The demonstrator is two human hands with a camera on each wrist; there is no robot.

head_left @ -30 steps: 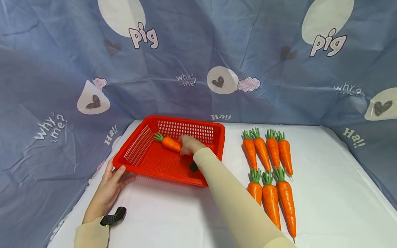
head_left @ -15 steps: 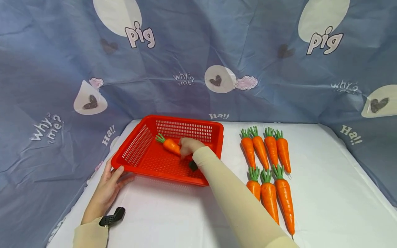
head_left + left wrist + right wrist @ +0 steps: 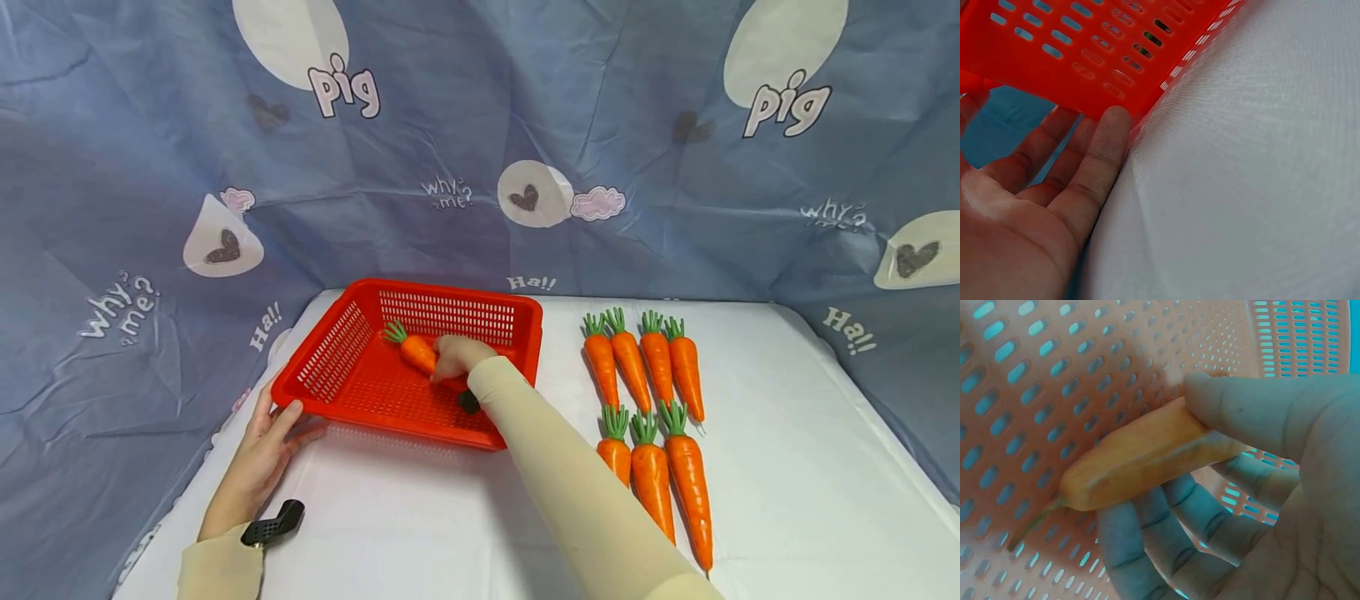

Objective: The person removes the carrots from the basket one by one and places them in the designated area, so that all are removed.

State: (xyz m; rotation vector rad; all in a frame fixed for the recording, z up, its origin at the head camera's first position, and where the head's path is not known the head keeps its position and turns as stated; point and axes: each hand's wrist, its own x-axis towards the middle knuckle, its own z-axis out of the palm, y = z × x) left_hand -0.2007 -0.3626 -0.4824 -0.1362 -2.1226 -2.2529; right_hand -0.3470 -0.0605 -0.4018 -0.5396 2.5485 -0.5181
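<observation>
A red plastic basket [image 3: 405,429] with slotted walls stands on the white cloth. My left hand [image 3: 258,462] holds its near left corner, the thumb on the rim and the other fingers against the wall below, as the left wrist view shows. Inside the basket my right hand [image 3: 459,358] grips an orange carrot [image 3: 417,354] with green stalks. The stalks point to the far left. In the right wrist view the carrot's tapered end [image 3: 1129,462] lies between the thumb and the curled fingers, close over the slotted floor.
Several carrots [image 3: 660,367] lie in two rows on the white cloth [image 3: 795,467] right of the basket. My right sleeve [image 3: 570,483] crosses the near side and partly covers the nearer row. A blue printed cloth [image 3: 450,125] hangs behind and at the left.
The carrot has shifted slightly to the right and turned steeper inside the basket with my right hand on it. My left hand stays at the corner.
</observation>
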